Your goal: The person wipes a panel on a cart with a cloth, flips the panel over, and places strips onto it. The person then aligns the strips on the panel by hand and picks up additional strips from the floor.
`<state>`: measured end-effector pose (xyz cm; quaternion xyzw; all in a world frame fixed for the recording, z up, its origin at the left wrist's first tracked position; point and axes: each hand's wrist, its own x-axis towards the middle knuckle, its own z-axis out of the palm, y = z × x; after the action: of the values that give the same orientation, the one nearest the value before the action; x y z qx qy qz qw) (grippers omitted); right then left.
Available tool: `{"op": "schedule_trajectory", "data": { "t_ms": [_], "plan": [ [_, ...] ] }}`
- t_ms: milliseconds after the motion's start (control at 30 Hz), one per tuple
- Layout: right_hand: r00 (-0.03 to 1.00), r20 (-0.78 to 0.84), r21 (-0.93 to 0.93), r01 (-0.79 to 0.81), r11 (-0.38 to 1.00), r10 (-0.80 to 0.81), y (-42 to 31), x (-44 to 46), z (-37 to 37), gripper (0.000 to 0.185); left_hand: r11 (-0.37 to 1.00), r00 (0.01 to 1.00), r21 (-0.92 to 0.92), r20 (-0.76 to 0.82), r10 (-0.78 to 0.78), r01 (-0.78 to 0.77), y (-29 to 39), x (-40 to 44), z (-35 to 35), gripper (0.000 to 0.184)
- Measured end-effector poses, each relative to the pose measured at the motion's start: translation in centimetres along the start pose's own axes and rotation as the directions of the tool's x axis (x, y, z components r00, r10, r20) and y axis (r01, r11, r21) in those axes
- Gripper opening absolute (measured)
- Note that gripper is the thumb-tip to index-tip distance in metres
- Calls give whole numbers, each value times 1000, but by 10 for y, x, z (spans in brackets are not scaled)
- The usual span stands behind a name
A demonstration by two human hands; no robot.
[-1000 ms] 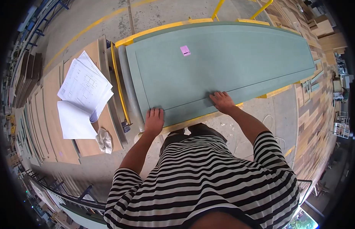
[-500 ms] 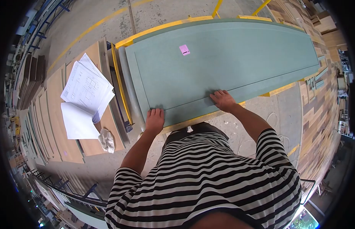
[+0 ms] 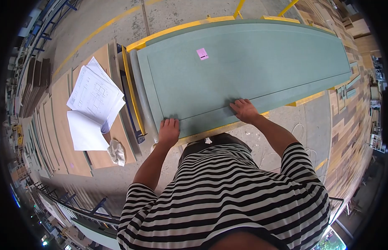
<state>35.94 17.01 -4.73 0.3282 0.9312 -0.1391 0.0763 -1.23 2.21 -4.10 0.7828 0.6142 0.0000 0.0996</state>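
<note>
Currently, a person in a black-and-white striped shirt stands at the near long edge of a large green panel, both hands set down on it. The panel lies flat on a yellow frame, with a gray roller running just beside its left end. The left hand rests near the panel's near-left corner, its fingers close together and pointing away from the body. The right hand is farther along the same edge, its fingers slightly bent, tips on the green surface. The thumbs are hidden, so whether either hand grips the edge cannot be told. The two hands are well apart.

A pink label sits on the panel's top, toward the far side and left of the middle. A thin line runs along the panel just inside its border.

To the left, sheets of paper printed with drawings lie spread over light wooden boards, a crumpled whitish cloth near their lower corner. Darker boards are stacked beyond. At right, narrow green strips rest on a surface of mixed brown wood tones.
</note>
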Motion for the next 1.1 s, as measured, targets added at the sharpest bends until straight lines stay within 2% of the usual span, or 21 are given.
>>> {"op": "schedule_trajectory", "data": {
  "t_ms": [433,533,600,733,800,1033,1100],
  "plan": [
    [999,-43,8,9,1000,-9,0,0,-2,59,1000,998,-13,57,-14,14,0,3,-3,50],
    [1000,-13,7,5,1000,-5,-1,1,1,60,999,999,-11,40,-30,30,3,0,-2,46],
    [1000,0,-72,5,997,-5,-4,0,3,61,998,999,46,4,-32,31,4,0,1,41],
    [1000,16,-4,-20,1000,20,-15,7,2,62,999,999,35,-6,-41,41,4,-1,3,38],
    [1000,-2,-26,16,1000,-16,-25,13,6,62,998,999,51,22,-42,41,2,-2,8,53],
    [996,-45,8,81,997,-81,-59,35,11,61,996,997,34,-28,-79,80,8,-8,4,56],
    [996,0,-6,90,996,-90,-67,40,10,58,997,998,49,-22,-56,57,5,-6,10,54]
  ]
}}
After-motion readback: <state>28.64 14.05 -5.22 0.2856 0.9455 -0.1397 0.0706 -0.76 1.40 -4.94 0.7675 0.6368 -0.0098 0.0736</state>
